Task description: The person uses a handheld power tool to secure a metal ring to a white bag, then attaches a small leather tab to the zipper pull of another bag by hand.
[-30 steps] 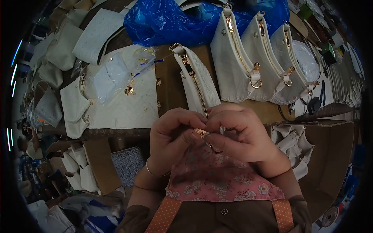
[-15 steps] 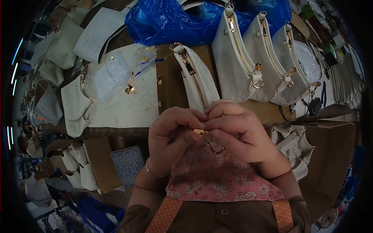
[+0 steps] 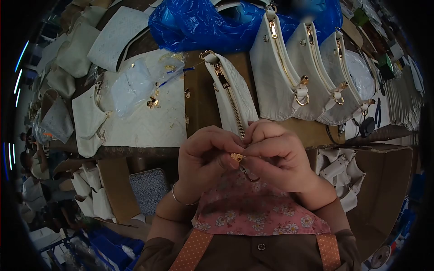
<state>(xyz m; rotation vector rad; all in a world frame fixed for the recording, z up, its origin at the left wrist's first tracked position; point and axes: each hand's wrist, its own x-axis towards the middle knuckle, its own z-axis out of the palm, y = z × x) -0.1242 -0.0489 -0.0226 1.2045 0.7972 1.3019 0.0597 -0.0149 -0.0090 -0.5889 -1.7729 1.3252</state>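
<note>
A white handbag [image 3: 231, 92] with a gold zipper lies in front of me, its near end running under my fingers. My left hand [image 3: 208, 156] is closed in a pinch on a small gold metal fitting [image 3: 236, 157]. My right hand [image 3: 280, 158] is closed too, thumb and fingers pressed together at the bag's near end, touching the left fingertips. Below the right fingertips hangs a gold ring [image 3: 251, 178]. The tab between the fingers is mostly hidden.
Three white handbags [image 3: 271, 77] stand at the right, beside a blue plastic bag [image 3: 194, 27]. Loose gold fittings [image 3: 153, 102] and a clear plastic bag [image 3: 131, 88] lie on the white sheet [image 3: 169, 131]. A cardboard box [image 3: 384, 180] stands below right.
The gold fitting and both hands have shifted slightly right and down in the view. Fingertips have closed more tightly around the fitting, and the ring shows less.
</note>
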